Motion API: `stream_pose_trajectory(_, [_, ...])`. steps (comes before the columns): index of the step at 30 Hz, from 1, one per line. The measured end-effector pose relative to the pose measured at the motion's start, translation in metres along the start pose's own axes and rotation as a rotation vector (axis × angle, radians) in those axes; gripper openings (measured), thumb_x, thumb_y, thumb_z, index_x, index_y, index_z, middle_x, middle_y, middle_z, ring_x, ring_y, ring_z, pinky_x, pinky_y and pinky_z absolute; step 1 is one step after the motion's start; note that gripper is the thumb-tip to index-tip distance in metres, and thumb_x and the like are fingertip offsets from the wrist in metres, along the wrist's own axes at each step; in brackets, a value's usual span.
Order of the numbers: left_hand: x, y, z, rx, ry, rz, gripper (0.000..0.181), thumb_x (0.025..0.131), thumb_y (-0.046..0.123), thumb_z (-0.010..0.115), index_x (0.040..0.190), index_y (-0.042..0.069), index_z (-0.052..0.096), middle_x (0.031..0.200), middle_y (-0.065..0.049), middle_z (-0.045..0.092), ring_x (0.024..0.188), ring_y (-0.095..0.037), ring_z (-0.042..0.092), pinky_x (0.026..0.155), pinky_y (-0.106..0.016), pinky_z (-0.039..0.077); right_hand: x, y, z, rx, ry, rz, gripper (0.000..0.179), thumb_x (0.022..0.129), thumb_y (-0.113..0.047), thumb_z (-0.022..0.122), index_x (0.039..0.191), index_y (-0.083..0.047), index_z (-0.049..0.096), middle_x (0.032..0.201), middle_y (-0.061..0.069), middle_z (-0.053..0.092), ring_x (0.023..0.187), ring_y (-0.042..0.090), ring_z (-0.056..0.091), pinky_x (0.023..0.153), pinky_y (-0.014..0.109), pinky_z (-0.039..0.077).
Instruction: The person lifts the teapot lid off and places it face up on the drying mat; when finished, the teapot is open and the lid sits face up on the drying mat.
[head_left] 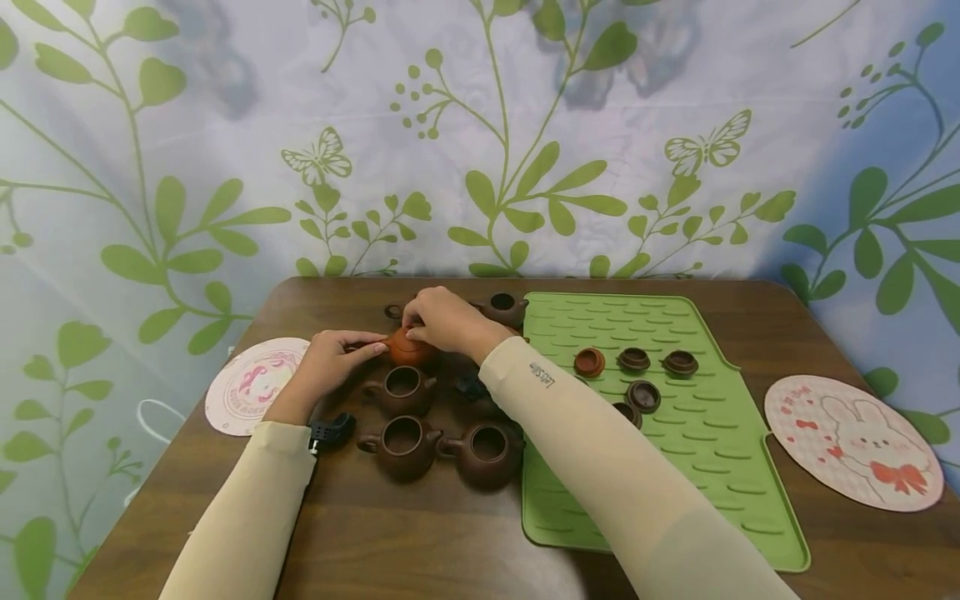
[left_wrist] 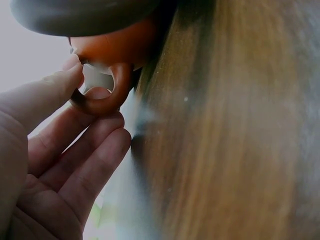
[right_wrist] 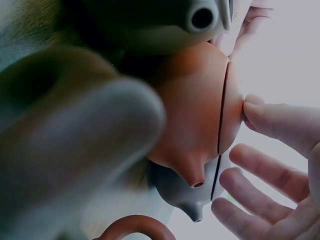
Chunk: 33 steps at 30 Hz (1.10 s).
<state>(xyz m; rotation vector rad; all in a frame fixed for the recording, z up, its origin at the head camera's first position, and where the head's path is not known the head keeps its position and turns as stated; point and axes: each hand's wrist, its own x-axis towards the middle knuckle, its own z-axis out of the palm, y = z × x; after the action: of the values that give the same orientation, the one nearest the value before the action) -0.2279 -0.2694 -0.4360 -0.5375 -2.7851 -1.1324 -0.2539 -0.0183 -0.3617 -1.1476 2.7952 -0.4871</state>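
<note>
An orange clay teapot (head_left: 407, 348) stands among several dark brown ones on the left half of the table. My left hand (head_left: 330, 367) pinches its ring handle (left_wrist: 114, 97) between thumb and fingers. From above, my right hand (head_left: 450, 321) holds the knob of its lid (right_wrist: 233, 107), which sits on the pot with a thin dark seam round it. In front of it are lidless brown teapots, one (head_left: 402, 392) close by and two (head_left: 405, 450) (head_left: 486, 458) nearer the table's front edge. Beyond the orange pot, the right wrist view shows a lidded dark teapot (right_wrist: 172, 182).
A green mat (head_left: 720, 492) covers the table's right half, bearing an orange lid (head_left: 589, 362) and several brown lids (head_left: 633, 360). Another lidless brown teapot (head_left: 504, 312) stands at the back. Round printed mats lie left (head_left: 255, 387) and right (head_left: 855, 442).
</note>
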Motion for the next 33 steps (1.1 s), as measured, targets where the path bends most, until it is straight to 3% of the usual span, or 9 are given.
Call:
stream_pose_trajectory(15, [0.0,0.002,-0.001,0.016,0.0,-0.001,0.029,0.1,0.034,0.077,0.12,0.014,0.083,0.113,-0.005,0.077,0.101,-0.025,0.073,0.087,-0.05,0.057,-0.005,-0.005,-0.008,0.063,0.035,-0.018,0.016,0.106,-0.018,0.069,0.117,-0.012,0.077,0.114,0.004,0.066,0.103,0.018,0.061,0.086,0.03,0.052])
stream_pose_trajectory(26, [0.002,0.003,-0.003,0.025,-0.002,0.012,0.028,0.101,0.031,0.076,0.121,0.014,0.082,0.113,-0.006,0.077,0.102,-0.026,0.073,0.087,-0.05,0.057,-0.015,-0.001,-0.013,0.215,0.11,-0.011,0.016,0.106,-0.019,0.069,0.118,-0.012,0.076,0.11,0.0,0.073,0.1,0.012,0.066,0.087,0.028,0.053])
stream_pose_trajectory(33, [0.003,0.004,-0.003,0.021,-0.002,0.001,0.029,0.1,0.034,0.076,0.121,0.015,0.083,0.114,-0.005,0.077,0.104,-0.027,0.072,0.089,-0.051,0.056,-0.023,0.003,-0.018,0.271,0.121,0.039,0.018,0.107,-0.021,0.068,0.121,-0.012,0.074,0.116,0.0,0.072,0.105,0.014,0.066,0.089,0.032,0.053])
